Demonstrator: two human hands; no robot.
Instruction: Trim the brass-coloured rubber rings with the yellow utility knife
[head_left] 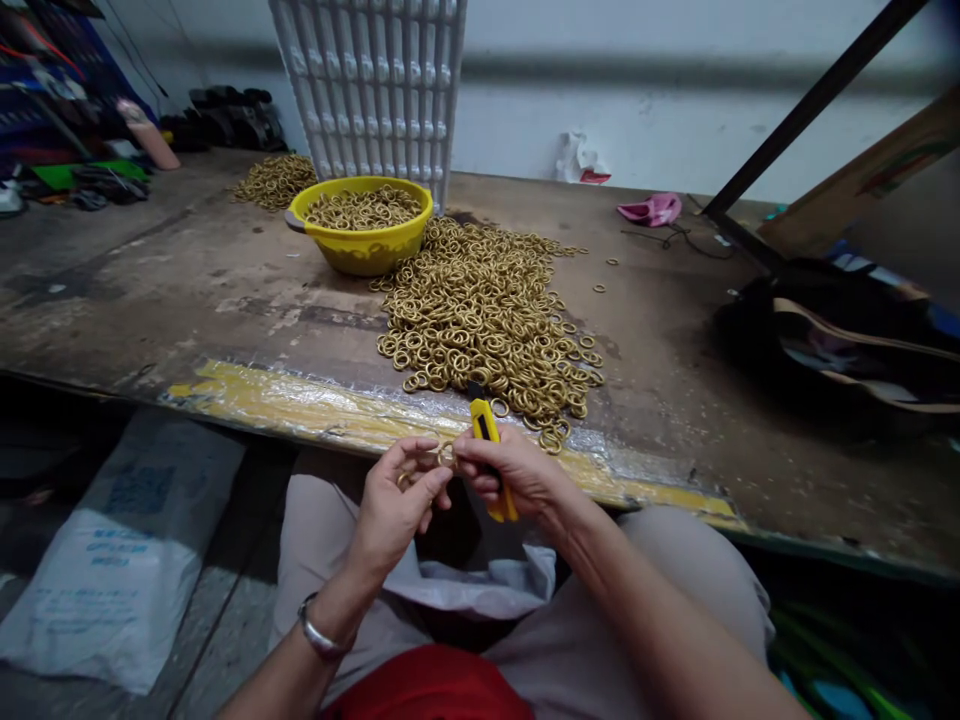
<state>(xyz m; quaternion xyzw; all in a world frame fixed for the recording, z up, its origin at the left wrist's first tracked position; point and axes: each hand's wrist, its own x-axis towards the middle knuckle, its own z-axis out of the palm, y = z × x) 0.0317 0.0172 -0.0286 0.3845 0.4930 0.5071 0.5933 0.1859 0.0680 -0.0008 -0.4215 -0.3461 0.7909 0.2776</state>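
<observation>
My left hand (401, 505) is closed, pinching a brass-coloured ring (446, 455) between thumb and forefinger. Another ring (405, 481) shows among its curled fingers. A yellow utility knife (486, 422) is gripped in my right hand (517, 470), its dark blade end pointing away from me. The fingertips of that hand also meet the pinched ring. Just beyond both hands, a large heap of the same rings (480, 310) spreads over the workbench (225, 270). An open white bag (480, 590) hangs below my hands, between my knees.
A yellow basin (367, 250) full of rings stands behind the heap, before a ribbed grey panel (375, 90). A smaller ring pile (274, 182) lies at its left. On the right are a black bag (840, 350) and a pink cloth (651, 209). A printed white sack (120, 560) lies on the floor.
</observation>
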